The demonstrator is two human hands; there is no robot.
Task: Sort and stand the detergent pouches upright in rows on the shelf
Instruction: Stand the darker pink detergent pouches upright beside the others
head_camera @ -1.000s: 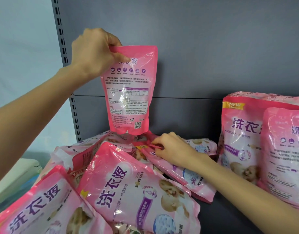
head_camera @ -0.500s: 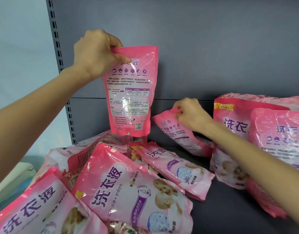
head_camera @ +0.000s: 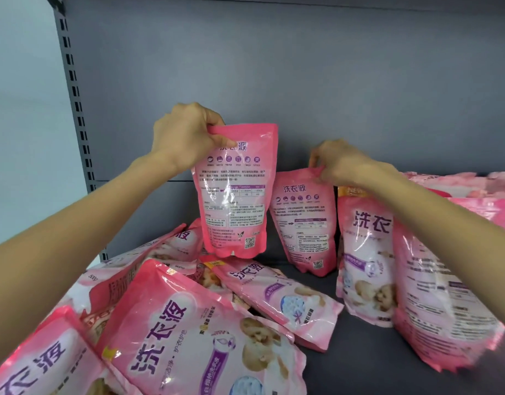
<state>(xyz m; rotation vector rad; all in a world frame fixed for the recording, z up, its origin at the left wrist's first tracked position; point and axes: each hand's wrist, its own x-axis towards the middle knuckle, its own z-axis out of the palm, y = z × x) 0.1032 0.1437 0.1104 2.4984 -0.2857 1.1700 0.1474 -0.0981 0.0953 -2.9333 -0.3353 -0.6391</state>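
Pink detergent pouches are spread over a grey shelf. The left hand grips the top left corner of the first small pouch, fingers curled over the top edge, thumb on the printed side. This pouch hangs upright, with its back label and QR code facing the camera. Its bottom edge sits right at the top of the heap of lying pouches; contact cannot be told.

The right hand pinches the top edge of the second small pouch, which is just to the right of the first, back label also facing the camera. It is upright with a slight lean, base down on the shelf floor, near the grey back panel. The two held pouches are just beside each other, with a gap showing low down.

Just right of the second small pouch stands a big front-facing pouch. Further right, under the right forearm, is a big back-facing pouch, upright and blurred. More pink packs behind them are too blurred to read.

At front and left, pouches lie flat and overlap:
- The large face-up pouch is front centre.
- The slimmer face-up pouch lies behind it, one end on bare shelf.
- The corner pouch is at bottom left, cut by the frame.
- The heap runs back to the slotted post.
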